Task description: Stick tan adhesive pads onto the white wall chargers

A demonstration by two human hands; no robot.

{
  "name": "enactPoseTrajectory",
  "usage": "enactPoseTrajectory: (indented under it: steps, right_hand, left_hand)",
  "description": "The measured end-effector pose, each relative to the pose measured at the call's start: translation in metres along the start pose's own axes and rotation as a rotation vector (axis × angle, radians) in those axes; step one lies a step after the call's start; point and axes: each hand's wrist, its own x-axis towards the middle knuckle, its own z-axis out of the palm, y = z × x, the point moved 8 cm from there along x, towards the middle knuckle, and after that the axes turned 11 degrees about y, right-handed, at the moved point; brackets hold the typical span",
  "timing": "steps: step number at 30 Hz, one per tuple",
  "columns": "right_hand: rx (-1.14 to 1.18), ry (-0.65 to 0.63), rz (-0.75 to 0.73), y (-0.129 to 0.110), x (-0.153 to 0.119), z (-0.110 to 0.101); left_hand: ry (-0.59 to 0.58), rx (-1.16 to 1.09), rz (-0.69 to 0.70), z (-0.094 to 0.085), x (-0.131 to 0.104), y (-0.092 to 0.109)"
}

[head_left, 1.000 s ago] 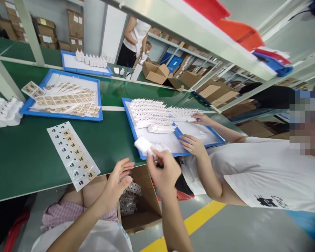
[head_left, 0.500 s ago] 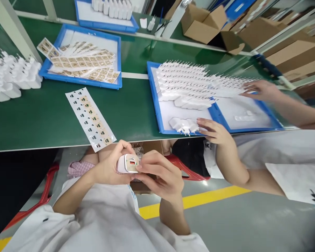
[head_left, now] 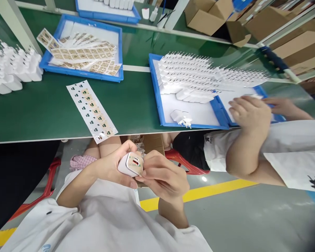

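Over my lap, my left hand point(head_left: 111, 168) is wrapped round a white charger point(head_left: 126, 167), with its port face turned up toward me. A tan sticker point(head_left: 134, 163) with green marks covers that face around a red USB port. My right hand point(head_left: 166, 175) is closed, thumb and forefinger pinched at the sticker's lower right corner, close against the charger. Whether that corner is lifted or flat, I cannot tell. On the green table ahead lies a sticker sheet point(head_left: 92, 111), part of its tan stickers gone, its near end sticking out over the edge.
A blue tray point(head_left: 81, 75) holds more sticker sheets. White chargers point(head_left: 15, 70) stand at the left. Another blue tray point(head_left: 157, 98) at the right bears rows of plugs point(head_left: 186, 73). A co-worker's hand point(head_left: 252, 112) is over the adjoining tray. Cartons point(head_left: 207, 21) stand behind.
The charger has tilted in my left hand, and my right fingers have shifted to the sticker's lower corner. The co-worker's near hand has moved right, away from the plugs at the tray's front.
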Motion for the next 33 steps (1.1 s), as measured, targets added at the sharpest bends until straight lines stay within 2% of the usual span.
enactPoseTrajectory:
  steps: [5,9,12,16,20,22,25,27,30,33]
  right_hand:
    - [0.006,-0.010,0.020,-0.007,-0.002,0.000]
    - [-0.045,-0.084,0.011,-0.010,-0.005,0.002]
    - [-0.047,-0.072,0.004,-0.011,-0.006,0.000]
    - [-0.098,-0.063,0.048,-0.008,-0.007,-0.004]
    - [-0.147,-0.134,0.232,0.005,-0.010,-0.006]
    - [-0.122,-0.146,0.364,0.013,-0.013,-0.007]
    - [-0.020,-0.123,0.622,0.028,-0.022,-0.008]
    - [0.087,-0.071,0.783,0.041,-0.031,-0.008]
    - [0.177,0.077,0.906,0.070,-0.049,-0.020]
    - [-0.132,0.183,0.977,0.115,-0.084,-0.050]
  left_hand:
    - [0.028,0.073,0.004,0.000,-0.001,-0.001]
    - [0.051,0.196,-0.057,0.002,-0.001,-0.002]
    - [0.070,0.240,-0.098,0.003,-0.002,0.000]
    - [0.186,0.343,-0.142,-0.003,-0.005,0.003]
    - [0.364,0.672,-0.052,-0.014,-0.011,0.017]
    - [0.393,0.862,0.048,-0.012,-0.013,0.027]
    - [0.341,1.017,0.157,-0.003,-0.013,0.032]
    - [0.298,1.050,0.162,-0.002,-0.011,0.028]
    - [0.242,1.041,0.141,-0.006,-0.005,0.016]
    - [0.191,0.950,0.160,-0.010,0.000,0.005]
